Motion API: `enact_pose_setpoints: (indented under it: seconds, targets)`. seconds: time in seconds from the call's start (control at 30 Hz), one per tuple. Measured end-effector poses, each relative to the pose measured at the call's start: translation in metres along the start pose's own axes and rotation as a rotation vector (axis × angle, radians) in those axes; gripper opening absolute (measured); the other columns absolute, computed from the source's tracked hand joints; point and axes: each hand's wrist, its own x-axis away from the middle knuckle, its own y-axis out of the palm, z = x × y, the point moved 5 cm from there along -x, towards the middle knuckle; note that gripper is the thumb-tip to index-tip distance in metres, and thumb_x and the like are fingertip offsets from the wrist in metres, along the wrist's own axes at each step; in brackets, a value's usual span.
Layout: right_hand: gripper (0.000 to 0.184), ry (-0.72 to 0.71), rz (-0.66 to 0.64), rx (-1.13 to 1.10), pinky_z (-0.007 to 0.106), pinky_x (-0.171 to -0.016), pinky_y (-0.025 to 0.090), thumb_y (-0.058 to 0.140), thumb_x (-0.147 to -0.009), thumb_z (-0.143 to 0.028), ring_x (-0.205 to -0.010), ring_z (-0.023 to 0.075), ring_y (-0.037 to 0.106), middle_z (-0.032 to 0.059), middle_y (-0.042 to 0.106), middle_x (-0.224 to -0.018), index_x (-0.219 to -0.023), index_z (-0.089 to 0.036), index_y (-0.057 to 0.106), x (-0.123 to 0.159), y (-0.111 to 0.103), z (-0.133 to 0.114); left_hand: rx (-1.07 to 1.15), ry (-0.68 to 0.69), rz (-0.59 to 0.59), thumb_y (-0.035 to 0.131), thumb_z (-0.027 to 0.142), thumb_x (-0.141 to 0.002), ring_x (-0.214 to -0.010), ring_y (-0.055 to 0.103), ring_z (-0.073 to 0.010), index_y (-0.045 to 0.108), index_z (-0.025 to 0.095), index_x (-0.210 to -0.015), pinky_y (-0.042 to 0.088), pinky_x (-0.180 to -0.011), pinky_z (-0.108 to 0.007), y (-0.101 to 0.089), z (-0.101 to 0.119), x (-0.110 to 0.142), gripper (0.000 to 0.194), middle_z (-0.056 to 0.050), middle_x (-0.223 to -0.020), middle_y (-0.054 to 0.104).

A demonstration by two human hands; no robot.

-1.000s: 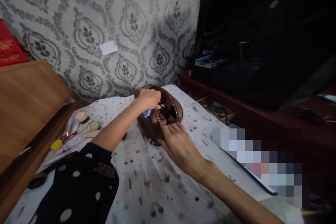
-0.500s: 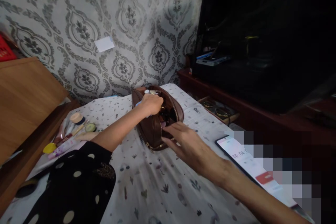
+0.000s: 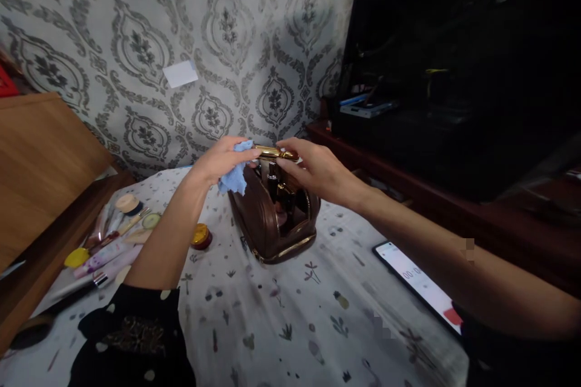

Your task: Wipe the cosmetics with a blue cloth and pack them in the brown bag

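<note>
A slim, shiny gold tube (image 3: 269,153) with a narrowed, darker right end is held level above the bag; I cannot make out its exact kind. My left hand (image 3: 221,160) is closed on its left end and also holds a crumpled light blue cloth (image 3: 234,178). The fingers of my right hand (image 3: 318,168) pinch the tube's other end. Below both hands, a brown leather cosmetic bag (image 3: 258,224) stands unzipped on the patterned sheet (image 3: 290,296). Dark and gold containers (image 3: 272,184) show in its opening, partly hidden by the hands.
Left of my forearm lie makeup brushes, tubes and jars (image 3: 109,248). A small yellow-topped jar (image 3: 201,236) sits beside the bag. At right are a phone (image 3: 417,284), a dark red stand (image 3: 381,169) and a large black screen (image 3: 454,72). A wooden board (image 3: 49,157) borders the left.
My left hand has come up out of the bag with the gold tube and the cloth. My right hand has left the bag's edge, rising to grip the tube. The yellow-topped jar now shows.
</note>
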Motion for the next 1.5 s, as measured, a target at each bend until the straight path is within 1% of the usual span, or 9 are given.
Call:
enact_pose_setpoints:
  seconds: [0.13, 0.23, 0.3, 0.4, 0.53, 0.7, 0.9, 1.2, 1.5]
  targets:
    - [0.014, 0.106, -0.027, -0.381, 0.025, -0.06, 0.047, 0.062, -0.087, -0.026, -0.062, 0.0125, 0.058, 0.001, 0.065, -0.071, -0.095, -0.016, 0.066, -0.011, -0.002, 0.014, 0.237, 0.005, -0.012, 0.076, 0.038, -0.074, -0.072, 0.064, -0.0138, 0.066, 0.013, -0.091, 0.048, -0.058, -0.021, 0.007, -0.009, 0.001, 0.031, -0.005, -0.083, 0.068]
    - [0.014, 0.159, 0.075, -0.508, 0.025, -0.058, 0.046, 0.07, -0.082, -0.027, -0.062, 0.0125, 0.059, 0.0015, 0.064, -0.071, -0.087, -0.016, 0.063, -0.016, -0.01, 0.022, 0.15, 0.039, 0.001, 0.068, 0.041, -0.081, -0.07, 0.062, -0.0124, 0.066, 0.015, -0.095, 0.049, -0.061, -0.023, 0.013, -0.014, 0.002, 0.03, -0.004, -0.085, 0.068]
    - [0.014, 0.164, 0.124, -0.409, 0.026, -0.058, 0.044, 0.071, -0.079, -0.025, -0.062, 0.0126, 0.058, 0.0019, 0.064, -0.071, -0.083, -0.015, 0.063, -0.019, -0.015, 0.022, -0.066, 0.1, 0.011, 0.063, 0.042, -0.085, -0.068, 0.06, -0.0125, 0.066, 0.016, -0.092, 0.047, -0.064, -0.025, 0.016, -0.016, 0.006, 0.028, -0.002, -0.082, 0.067]
    - [0.008, 0.114, 0.117, -0.093, 0.026, -0.062, 0.042, 0.069, -0.079, -0.021, -0.066, 0.0127, 0.058, 0.0024, 0.066, -0.074, -0.08, -0.013, 0.067, -0.024, -0.016, 0.013, -0.437, 0.208, 0.003, 0.057, 0.042, -0.088, -0.074, 0.059, -0.0155, 0.067, 0.016, -0.083, 0.044, -0.069, -0.026, 0.023, -0.019, 0.016, 0.028, 0.0, -0.079, 0.064]
    - [0.011, 0.025, -0.079, 0.209, 0.025, -0.068, 0.04, 0.064, -0.081, -0.019, -0.074, 0.0139, 0.06, 0.0033, 0.069, -0.08, -0.085, -0.014, 0.073, -0.029, -0.001, -0.001, -0.677, 0.277, 0.009, 0.052, 0.041, -0.092, -0.08, 0.058, -0.0182, 0.063, 0.018, -0.074, 0.041, -0.071, -0.028, 0.029, -0.022, 0.028, 0.031, -0.002, -0.081, 0.06]
    - [0.02, -0.011, -0.264, 0.368, 0.025, -0.071, 0.039, 0.06, -0.081, -0.014, -0.087, 0.0181, 0.063, 0.0068, 0.073, -0.092, -0.096, -0.015, 0.074, -0.033, 0.022, 0.0, -0.716, 0.284, -0.007, 0.051, 0.037, -0.093, -0.08, 0.057, -0.0189, 0.059, 0.018, -0.07, 0.042, -0.075, -0.03, 0.032, -0.021, 0.032, 0.031, -0.002, -0.078, 0.056]
    - [0.036, -0.056, -0.3, 0.459, 0.027, -0.071, 0.04, 0.055, -0.085, -0.015, -0.093, 0.023, 0.065, 0.0122, 0.072, -0.104, -0.12, -0.014, 0.062, -0.031, 0.041, 0.006, -0.705, 0.273, -0.021, 0.051, 0.037, -0.092, -0.083, 0.058, -0.0198, 0.06, 0.019, -0.073, 0.042, -0.077, -0.031, 0.033, -0.023, 0.031, 0.028, -0.002, -0.082, 0.058]
    - [0.025, -0.071, -0.453, 0.626, 0.031, -0.072, 0.044, 0.052, -0.09, -0.017, -0.099, 0.028, 0.067, 0.016, 0.071, -0.102, -0.112, -0.014, 0.066, -0.025, 0.056, 0.004, -0.758, 0.279, -0.027, 0.051, 0.038, -0.092, -0.082, 0.057, -0.0207, 0.061, 0.019, -0.075, 0.042, -0.075, -0.032, 0.036, -0.024, 0.03, 0.028, -0.003, -0.083, 0.057]
    - [0.022, -0.059, -0.509, 0.648, 0.033, -0.076, 0.048, 0.055, -0.091, -0.018, -0.101, 0.0295, 0.068, 0.0178, 0.073, -0.101, -0.105, -0.011, 0.07, -0.026, 0.059, 0.005, -0.757, 0.286, -0.025, 0.051, 0.039, -0.092, -0.08, 0.057, -0.0199, 0.062, 0.019, -0.074, 0.042, -0.073, -0.031, 0.036, -0.025, 0.03, 0.029, -0.002, -0.081, 0.057]
